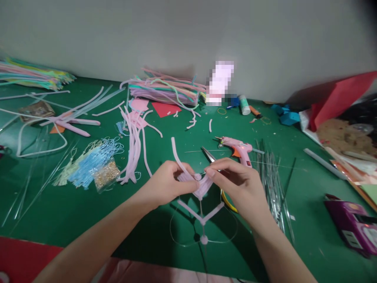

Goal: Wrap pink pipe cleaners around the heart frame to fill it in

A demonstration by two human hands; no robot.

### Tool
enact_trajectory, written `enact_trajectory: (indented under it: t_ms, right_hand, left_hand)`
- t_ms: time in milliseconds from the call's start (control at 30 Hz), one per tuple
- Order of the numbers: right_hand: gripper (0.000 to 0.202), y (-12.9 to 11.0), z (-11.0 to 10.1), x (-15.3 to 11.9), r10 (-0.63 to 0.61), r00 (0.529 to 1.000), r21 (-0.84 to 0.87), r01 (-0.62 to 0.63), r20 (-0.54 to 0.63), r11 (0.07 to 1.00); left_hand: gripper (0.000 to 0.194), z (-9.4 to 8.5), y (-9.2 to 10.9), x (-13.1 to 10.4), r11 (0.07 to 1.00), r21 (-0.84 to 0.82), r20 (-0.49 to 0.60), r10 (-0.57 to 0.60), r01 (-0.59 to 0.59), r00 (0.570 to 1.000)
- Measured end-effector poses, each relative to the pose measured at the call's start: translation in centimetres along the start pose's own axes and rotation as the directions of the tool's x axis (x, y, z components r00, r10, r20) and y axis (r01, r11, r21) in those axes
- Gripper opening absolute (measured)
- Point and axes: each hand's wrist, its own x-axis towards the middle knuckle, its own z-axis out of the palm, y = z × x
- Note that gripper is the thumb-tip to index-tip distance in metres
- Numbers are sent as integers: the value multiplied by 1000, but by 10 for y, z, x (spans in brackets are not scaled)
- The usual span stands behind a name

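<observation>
The work in hand looks like shaping and fitting lilac fuzzy strips on a thin wire form, with the upper part being worked between two pinches. The left hand [171,182] has a narrow grip, thumb and fingers closed on the left side of the lilac V-shaped piece [201,192], from which a loose strand [176,152] sticks up past the fingers. The right hand [240,181] pinches the other side near its upper end; whether it also holds a wire is hidden. The piece is above the worktop [147,236], between the hands, over a lower lilac chevron [203,221] and a small lilac ball [204,239] on the wire stem. Judging by the pose, the next move calls for the left pinch to stay firm while the right fingers bend or press the strip evenly, without twisting the fine wire loops. If glue or a trim is needed, the pink glue gun [235,147] lies just beyond the right hand, and the scissors [228,202] lie partly hidden beside it.
</observation>
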Motion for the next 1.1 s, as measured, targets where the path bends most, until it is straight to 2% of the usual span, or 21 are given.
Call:
enact_trajectory:
  t_ms: [200, 300, 533, 633, 767, 933, 1100]
  right_hand:
    - [4, -1, -1, 2, -65, 997, -75, 68, 33, 995]
    - [6, -3, -3, 3, -48, 997, -126, 55, 55, 991]
    - [14, -1, 3, 2, 132, 991, 116, -134, 29, 984]
    - [13, 2, 4, 2, 173, 985, 194, -172, 11, 966]
    - [14, 3, 1, 5, 184, 982, 222, -186, 27, 957]
    - [13, 1, 2, 3, 139, 990, 179, -132, -26, 975]
    - [12, 3, 5, 0, 148, 987, 197, -134, -56, 971]
  left_hand:
    - [14, 2, 2, -1, 997, 75, 1, -5, 5, 1000]
    - [13, 2, 2, 0, 998, 65, -3, 7, -7, 1000]
    - [10, 1, 6, -3, 992, 126, 44, -1, -4, 999]
    - [10, 1, 6, -3, 996, 84, 11, -8, 7, 1000]
    - [12, -1, 3, -1, 999, -20, -29, 41, -41, 999]
    - [19, -4, -1, 1, 995, -67, 17, 79, -77, 997]
    - [22, -3, -3, 3, 991, -111, -3, 81, -81, 997]
